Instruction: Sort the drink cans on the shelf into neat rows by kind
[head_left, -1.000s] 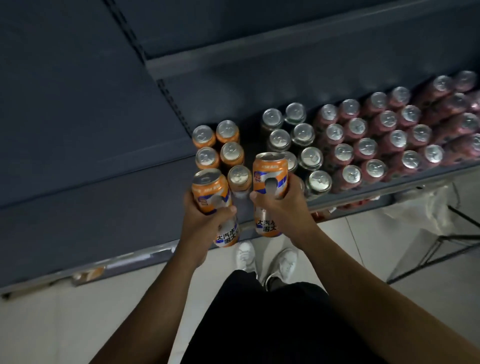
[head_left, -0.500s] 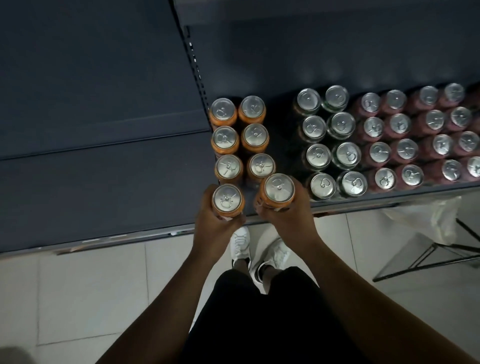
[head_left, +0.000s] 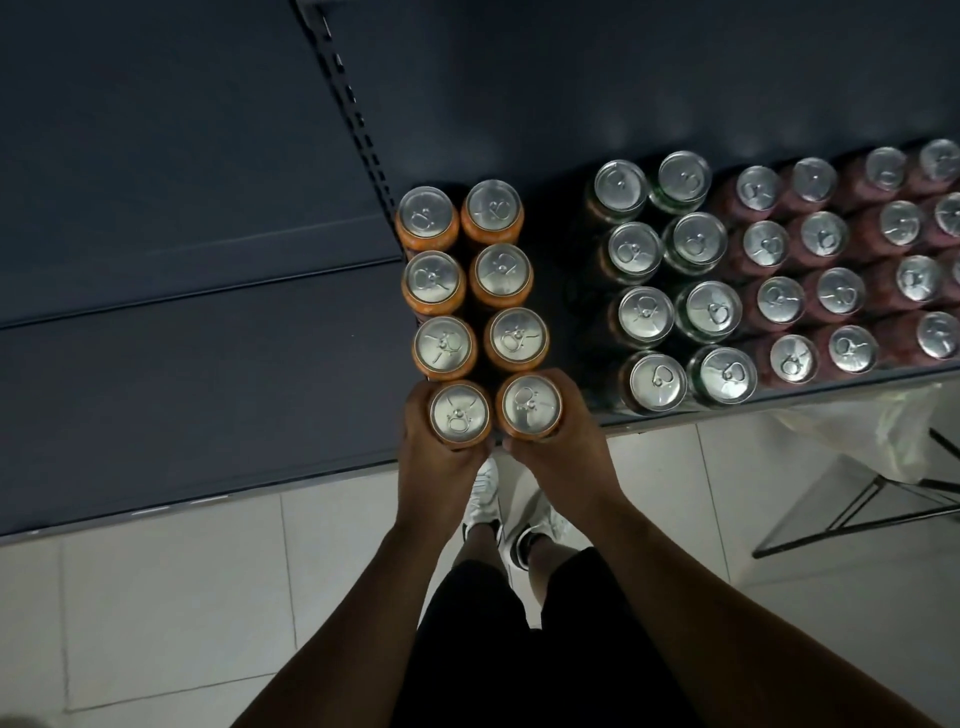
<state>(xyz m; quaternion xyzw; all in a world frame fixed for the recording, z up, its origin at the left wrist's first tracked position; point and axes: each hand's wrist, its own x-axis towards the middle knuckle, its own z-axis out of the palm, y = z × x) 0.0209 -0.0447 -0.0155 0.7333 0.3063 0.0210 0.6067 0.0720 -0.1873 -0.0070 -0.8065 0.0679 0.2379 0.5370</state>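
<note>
Two columns of orange cans (head_left: 472, 280) stand upright on the dark shelf (head_left: 208, 395). My left hand (head_left: 436, 462) grips the front orange can of the left column (head_left: 460, 414). My right hand (head_left: 561, 457) grips the front orange can of the right column (head_left: 530, 405). Both held cans stand upright at the shelf's front edge, side by side and touching. To the right, across a gap, stand two columns of green cans (head_left: 675, 312), then several columns of red cans (head_left: 841, 260).
The shelf left of the orange cans is bare, past a slotted upright rail (head_left: 353, 119). Below are pale floor tiles (head_left: 156, 597), my white shoes (head_left: 483, 499), and at the right a black wire stand (head_left: 857, 509) with a white bag (head_left: 883, 431).
Both hands brought their tilted orange cans upright and down onto the shelf front, closing the two columns. The camera has tipped downward and nearer to the shelf.
</note>
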